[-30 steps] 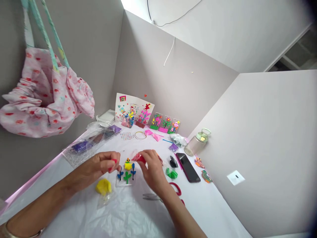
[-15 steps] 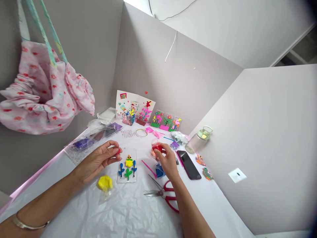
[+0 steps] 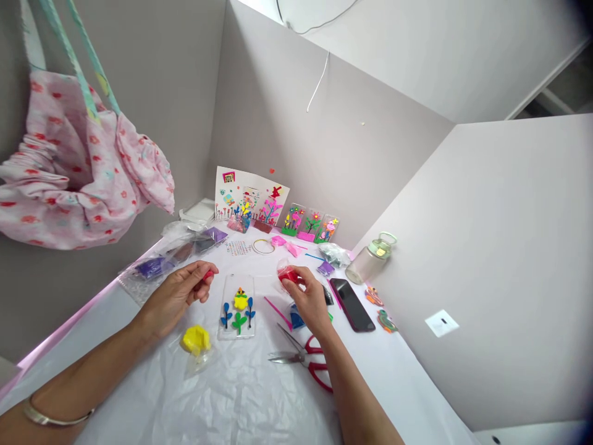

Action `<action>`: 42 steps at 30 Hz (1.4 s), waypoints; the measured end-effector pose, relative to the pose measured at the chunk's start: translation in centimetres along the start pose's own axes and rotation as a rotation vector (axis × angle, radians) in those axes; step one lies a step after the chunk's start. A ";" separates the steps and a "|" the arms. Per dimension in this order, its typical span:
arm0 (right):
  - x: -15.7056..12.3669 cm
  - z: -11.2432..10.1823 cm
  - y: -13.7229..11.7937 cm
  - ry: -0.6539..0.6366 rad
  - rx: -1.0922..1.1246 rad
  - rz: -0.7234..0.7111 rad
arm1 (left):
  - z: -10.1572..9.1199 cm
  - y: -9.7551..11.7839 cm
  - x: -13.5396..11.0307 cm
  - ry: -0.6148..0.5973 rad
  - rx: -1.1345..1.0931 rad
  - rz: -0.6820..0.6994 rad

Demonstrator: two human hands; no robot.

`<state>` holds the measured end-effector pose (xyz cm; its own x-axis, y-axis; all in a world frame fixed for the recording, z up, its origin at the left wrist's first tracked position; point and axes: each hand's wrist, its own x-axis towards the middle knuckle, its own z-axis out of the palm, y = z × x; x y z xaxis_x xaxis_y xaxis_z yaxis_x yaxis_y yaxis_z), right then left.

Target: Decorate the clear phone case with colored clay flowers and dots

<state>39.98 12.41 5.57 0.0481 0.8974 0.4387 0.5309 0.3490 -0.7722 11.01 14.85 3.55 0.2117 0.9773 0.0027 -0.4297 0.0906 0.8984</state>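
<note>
My left hand is closed, pinching a small red bit of clay between thumb and fingers, left of a clear plate decorated with a yellow clay chick and blue and green clay flowers. My right hand is closed on a lump of red clay in a clear wrapper, just right of the plate's far end. A yellow clay lump in a clear bag lies near my left wrist.
Red-handled scissors lie by my right forearm. A black phone, a jar, clay packets, finished clay pictures and a hanging pink cloth bag surround the white sheet between grey partition walls.
My right hand moved away from above the plate to the right and farther back with the red clay. My left hand drew back left with its red bit. The scissors came into view.
</note>
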 end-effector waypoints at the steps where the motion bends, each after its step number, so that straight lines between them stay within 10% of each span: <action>1: 0.0 0.0 0.0 -0.003 0.000 0.001 | -0.1 0.0 0.0 0.013 0.000 0.002; 42: -0.9 1.3 0.0 -0.143 -0.049 -0.029 | 0.1 1.0 0.0 0.015 -0.090 -0.017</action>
<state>38.83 11.92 4.59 -0.0870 0.9174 0.3882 0.5714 0.3652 -0.7349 10.64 14.94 4.50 0.2071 0.9781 -0.0197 -0.5032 0.1237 0.8553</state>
